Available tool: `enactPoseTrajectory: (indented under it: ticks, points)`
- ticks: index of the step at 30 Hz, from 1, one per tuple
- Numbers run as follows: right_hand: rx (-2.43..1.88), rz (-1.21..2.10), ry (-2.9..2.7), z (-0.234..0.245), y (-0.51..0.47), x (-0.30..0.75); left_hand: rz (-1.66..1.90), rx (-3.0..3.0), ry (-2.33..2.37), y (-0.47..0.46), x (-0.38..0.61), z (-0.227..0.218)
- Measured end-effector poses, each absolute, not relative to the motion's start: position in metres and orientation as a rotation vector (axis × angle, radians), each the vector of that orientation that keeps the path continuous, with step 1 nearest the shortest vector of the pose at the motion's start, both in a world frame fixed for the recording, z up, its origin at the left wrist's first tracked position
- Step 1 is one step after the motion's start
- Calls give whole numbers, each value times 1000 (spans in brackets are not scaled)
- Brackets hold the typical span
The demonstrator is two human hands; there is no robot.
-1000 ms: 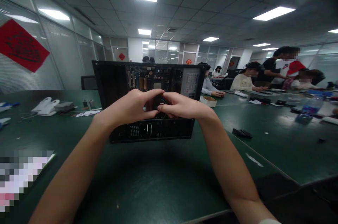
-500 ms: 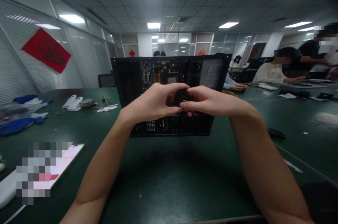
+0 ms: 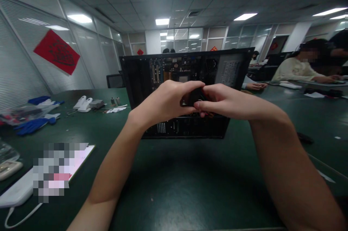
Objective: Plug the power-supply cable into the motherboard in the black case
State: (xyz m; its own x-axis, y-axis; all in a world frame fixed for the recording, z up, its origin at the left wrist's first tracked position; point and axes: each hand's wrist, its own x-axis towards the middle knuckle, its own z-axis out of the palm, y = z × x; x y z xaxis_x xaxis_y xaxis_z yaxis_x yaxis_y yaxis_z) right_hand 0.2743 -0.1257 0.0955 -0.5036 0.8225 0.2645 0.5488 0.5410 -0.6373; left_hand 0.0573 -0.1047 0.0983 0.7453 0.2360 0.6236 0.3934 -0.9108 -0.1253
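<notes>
The fingers (image 3: 206,106) of the right hand (image 3: 225,100) are partly curled, its thumb tip meeting or nearly meeting that of the left hand (image 3: 168,98); the left thumb and forefinger stand apart in a curve, and the two forefinger tips come together just above. Whether either set of fingers grips anything cannot be determined, as the space between them is dark. Some reddish wires (image 3: 210,114) show just under the right fingers. Both hands are in front of the middle of a black computer case (image 3: 201,129), whose open side faces the wearer; contact between hands and case cannot be confirmed. Inside the case, above the hands, are a circuit board (image 3: 176,66), a dark fan (image 3: 210,67) and, at its upper right, a labelled metal unit (image 3: 228,73). The case is over the green counter (image 3: 174,191); its support is unclear. Left of the case are scraps of white paper (image 3: 116,110), a grey block (image 3: 96,104) and, farther off, a blue glove (image 3: 34,126). Nearer the wearer than the case, at left, lies a white device (image 3: 19,190) with a cable. Beyond the case, at right, a seated person (image 3: 293,69) in a pale top is observed.
</notes>
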Motion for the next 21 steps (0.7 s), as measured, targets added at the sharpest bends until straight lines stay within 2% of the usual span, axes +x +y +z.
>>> enactPoseTrajectory:
  ticks: [9,15,19,21]
  points:
    - [-1047,688,-2167,94,-120,280,-826,-2435,-541,-100,65,96]
    - [-1012,760,-2133,96,-119,280,-925,-2594,-594,-99,54,95]
    - [-1026,743,-2150,97,-117,287,-887,-2690,-907,-107,-9,106]
    - [-1049,721,-2165,97,-117,289,-662,-2708,-1209,-112,-60,106]
